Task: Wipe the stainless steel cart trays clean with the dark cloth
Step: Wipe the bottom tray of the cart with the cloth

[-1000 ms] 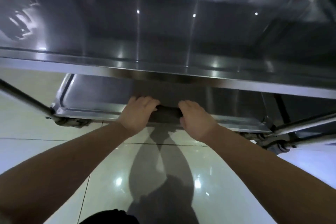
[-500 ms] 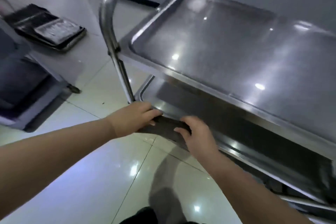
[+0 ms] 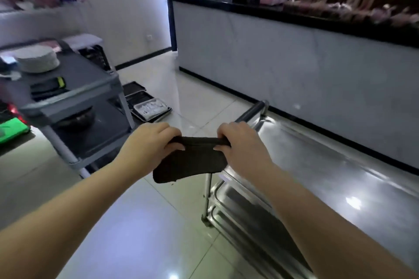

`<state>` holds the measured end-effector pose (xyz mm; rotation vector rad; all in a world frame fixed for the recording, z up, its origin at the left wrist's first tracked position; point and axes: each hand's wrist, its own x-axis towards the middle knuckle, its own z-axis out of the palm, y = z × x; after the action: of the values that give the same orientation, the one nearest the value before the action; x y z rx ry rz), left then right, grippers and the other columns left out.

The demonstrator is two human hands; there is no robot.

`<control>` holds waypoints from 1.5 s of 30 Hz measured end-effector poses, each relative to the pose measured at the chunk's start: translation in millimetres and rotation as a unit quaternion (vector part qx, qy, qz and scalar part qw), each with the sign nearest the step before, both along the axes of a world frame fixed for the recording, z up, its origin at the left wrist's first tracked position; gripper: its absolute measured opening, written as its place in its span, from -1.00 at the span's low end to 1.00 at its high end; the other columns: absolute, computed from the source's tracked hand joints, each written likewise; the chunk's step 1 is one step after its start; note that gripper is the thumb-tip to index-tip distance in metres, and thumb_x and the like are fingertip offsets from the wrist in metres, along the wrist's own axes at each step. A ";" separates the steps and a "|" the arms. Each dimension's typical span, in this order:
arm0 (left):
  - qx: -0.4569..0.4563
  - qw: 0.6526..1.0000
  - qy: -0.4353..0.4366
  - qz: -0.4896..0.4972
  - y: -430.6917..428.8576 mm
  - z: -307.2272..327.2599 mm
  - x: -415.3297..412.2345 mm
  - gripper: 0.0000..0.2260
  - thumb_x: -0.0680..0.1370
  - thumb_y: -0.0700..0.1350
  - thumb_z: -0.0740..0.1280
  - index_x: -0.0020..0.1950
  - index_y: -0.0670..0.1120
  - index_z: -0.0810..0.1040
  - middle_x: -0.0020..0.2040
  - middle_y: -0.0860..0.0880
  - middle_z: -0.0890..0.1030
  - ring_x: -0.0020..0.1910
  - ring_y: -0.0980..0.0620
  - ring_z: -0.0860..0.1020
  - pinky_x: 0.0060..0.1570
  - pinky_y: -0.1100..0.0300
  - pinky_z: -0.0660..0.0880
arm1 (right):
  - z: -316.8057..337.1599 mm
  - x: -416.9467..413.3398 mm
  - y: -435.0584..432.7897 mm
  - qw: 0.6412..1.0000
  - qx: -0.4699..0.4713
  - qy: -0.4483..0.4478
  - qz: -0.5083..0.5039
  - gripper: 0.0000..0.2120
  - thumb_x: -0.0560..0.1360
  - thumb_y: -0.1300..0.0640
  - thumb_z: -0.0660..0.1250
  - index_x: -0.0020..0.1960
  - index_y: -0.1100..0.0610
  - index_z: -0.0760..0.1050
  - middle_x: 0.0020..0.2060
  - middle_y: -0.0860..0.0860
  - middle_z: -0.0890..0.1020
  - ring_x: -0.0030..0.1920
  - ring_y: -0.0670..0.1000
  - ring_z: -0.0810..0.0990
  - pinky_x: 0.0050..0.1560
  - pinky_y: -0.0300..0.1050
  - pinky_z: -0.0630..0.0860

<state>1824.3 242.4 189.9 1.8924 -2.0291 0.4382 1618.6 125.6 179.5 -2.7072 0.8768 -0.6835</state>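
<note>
Dark cloth [image 3: 192, 158] off the cart, stretched left-right in air; pinched at either end by left hand [image 3: 149, 142] and right hand [image 3: 240, 142], fingers curled. To right and lower: top tray [image 3: 328, 165], long axis near-far, closest to right hand.

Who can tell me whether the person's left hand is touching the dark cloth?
Touching. In the head view the left hand curls its fingers round one end of the dark cloth; the right hand grips the other end.
</note>
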 end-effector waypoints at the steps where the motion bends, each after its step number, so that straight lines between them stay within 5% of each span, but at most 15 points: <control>1: -0.013 1.000 -0.025 0.006 0.2 7.6 5.8 -0.80 0.44 -0.08 0.52 -0.05 -0.18 0.65 -0.23 -0.10 0.62 -0.27 -0.17 0.58 -0.23 0.00 0.50 | 9.3 9.6 -1.0 0.999 -0.034 -0.001 0.009 -0.86 0.48 0.07 0.39 -0.09 0.07 0.43 -0.16 -0.03 0.51 -0.10 0.04 0.40 -0.02 0.03 0.40; 5: -0.044 0.996 -0.076 0.032 -11.0 14.7 40.8 -0.80 0.43 -0.05 0.52 -0.10 -0.15 0.64 -0.21 -0.10 0.63 -0.20 -0.18 0.59 -0.11 -0.05 0.49 | 16.2 54.0 -13.5 0.989 -0.142 0.037 0.003 -0.88 0.52 0.10 0.34 -0.03 0.12 0.44 -0.06 0.03 0.49 0.00 0.09 0.39 0.07 0.03 0.37; 16: -0.083 0.996 0.003 -0.026 -131.1 19.4 221.9 -0.89 0.47 -0.08 0.48 -0.11 -0.12 0.65 -0.21 -0.06 0.61 -0.20 -0.17 0.56 -0.13 -0.02 0.41 | 17.5 225.5 -99.5 0.994 -0.055 0.001 -0.097 -0.89 0.52 0.15 0.35 -0.07 0.12 0.41 -0.14 -0.02 0.44 -0.10 0.01 0.36 -0.07 -0.07 0.36; 25: -0.101 0.990 0.031 -0.090 -315.3 -9.1 301.1 -0.87 0.50 -0.01 0.40 -0.08 -0.06 0.64 -0.19 0.00 0.61 -0.18 -0.09 0.55 -0.07 0.05 0.26 | 10.1 290.8 -240.2 0.982 -0.051 -0.004 -0.181 -0.88 0.47 0.25 0.41 -0.05 0.17 0.48 -0.11 0.02 0.50 -0.06 0.05 0.43 -0.02 -0.03 0.41; 29: -0.113 0.990 0.031 -0.077 -404.2 -13.4 321.0 -0.85 0.49 0.02 0.35 -0.11 -0.03 0.63 -0.22 0.03 0.61 -0.22 -0.05 0.56 -0.06 0.08 0.21 | -2.8 310.0 -328.0 0.978 -0.044 -0.069 -0.192 -0.90 0.51 0.28 0.33 -0.04 0.11 0.48 -0.10 -0.05 0.46 -0.04 -0.03 0.37 -0.01 -0.17 0.33; 41: -0.099 0.985 0.003 -0.144 -666.7 -3.7 359.4 -0.85 0.53 -0.01 0.35 -0.08 -0.06 0.64 -0.20 0.00 0.62 -0.21 -0.06 0.56 -0.07 0.01 0.41 | 0.6 345.2 -577.6 0.966 -0.032 -0.079 -0.242 -0.90 0.47 0.32 0.36 -0.08 0.16 0.51 -0.15 0.02 0.53 -0.07 0.06 0.43 -0.08 -0.07 0.39; 45: -0.110 0.975 -0.003 -0.194 -789.0 -17.8 348.7 -0.88 0.44 -0.04 0.51 -0.16 -0.06 0.66 -0.23 0.00 0.64 -0.26 -0.08 0.58 -0.08 0.02 0.39 | -13.2 329.9 -662.2 0.953 -0.052 -0.045 -0.295 -0.92 0.48 0.28 0.37 -0.07 0.13 0.51 -0.15 0.00 0.54 -0.09 0.06 0.42 -0.11 -0.10 0.33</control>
<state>2173.0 -546.6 172.1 1.3287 -2.1831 0.5360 1948.4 -536.5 166.3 -2.4616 1.6926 -0.9745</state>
